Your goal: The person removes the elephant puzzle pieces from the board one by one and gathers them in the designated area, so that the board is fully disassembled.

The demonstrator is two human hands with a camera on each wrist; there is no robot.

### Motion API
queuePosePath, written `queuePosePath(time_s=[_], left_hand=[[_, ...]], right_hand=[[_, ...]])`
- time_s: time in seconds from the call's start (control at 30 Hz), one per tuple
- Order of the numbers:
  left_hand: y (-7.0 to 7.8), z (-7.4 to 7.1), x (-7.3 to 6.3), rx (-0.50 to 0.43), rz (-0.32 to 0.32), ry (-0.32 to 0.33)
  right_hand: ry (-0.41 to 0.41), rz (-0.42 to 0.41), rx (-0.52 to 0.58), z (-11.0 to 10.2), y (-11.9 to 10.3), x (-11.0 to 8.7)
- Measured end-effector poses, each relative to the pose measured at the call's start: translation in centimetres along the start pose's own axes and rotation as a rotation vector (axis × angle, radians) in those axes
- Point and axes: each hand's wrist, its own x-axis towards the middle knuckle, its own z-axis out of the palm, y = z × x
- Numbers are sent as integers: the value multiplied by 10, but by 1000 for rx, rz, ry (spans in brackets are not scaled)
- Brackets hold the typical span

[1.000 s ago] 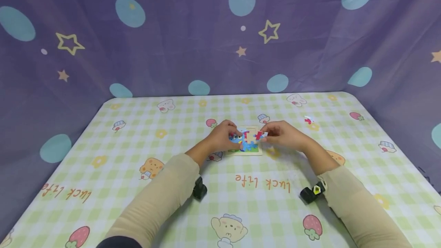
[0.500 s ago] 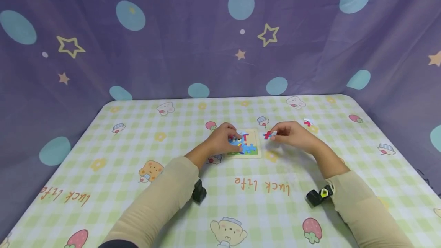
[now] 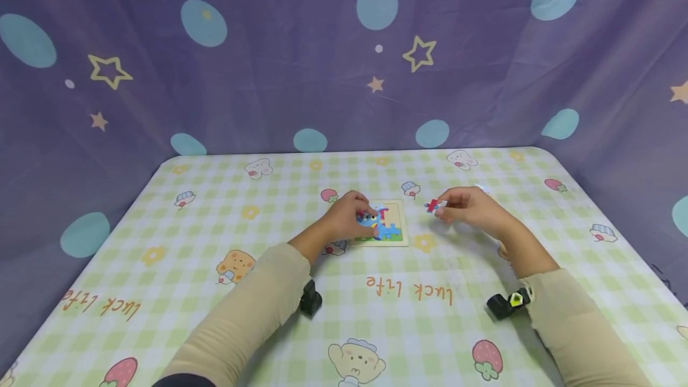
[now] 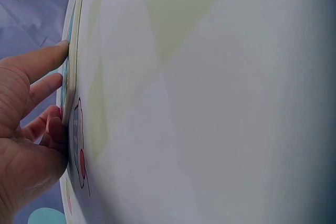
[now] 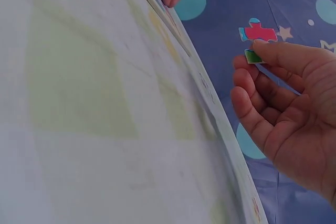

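Here's the left hand (image 3: 346, 215), arched over the left side of the puzzle board (image 3: 383, 244), thumb and fingertips resting on its face without gripping anything. That board lies flat near the middle of the table (image 3: 419, 327), a pale frame around a blue figure with green along the bottom, and the upper right section shows bare backing. And over to the right, the right hand (image 3: 473, 208) pinches a puzzle piece (image 3: 433, 205) between thumb and fingers, held up off the table and apart from the board! It's red with blue at the edges, and from the right wrist a bit of green shows just below the thumb. Behind that hand, a pale scrap (image 3: 482, 187) pokes out, too hidden to make out. Beige sleeves (image 3: 242, 309) cover both forearms, the cloth underneath is green-and-white check, and a purple curtain (image 3: 290, 46) with stars and blue ovals hangs behind.
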Motion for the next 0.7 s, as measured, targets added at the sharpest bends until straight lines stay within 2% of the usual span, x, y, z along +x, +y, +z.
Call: queuePosePath(time_s=[0.7], left_hand=[[0,-1,-1,-9,-9,-3]], right_hand=[[108,67,-23,-31,18,-23]])
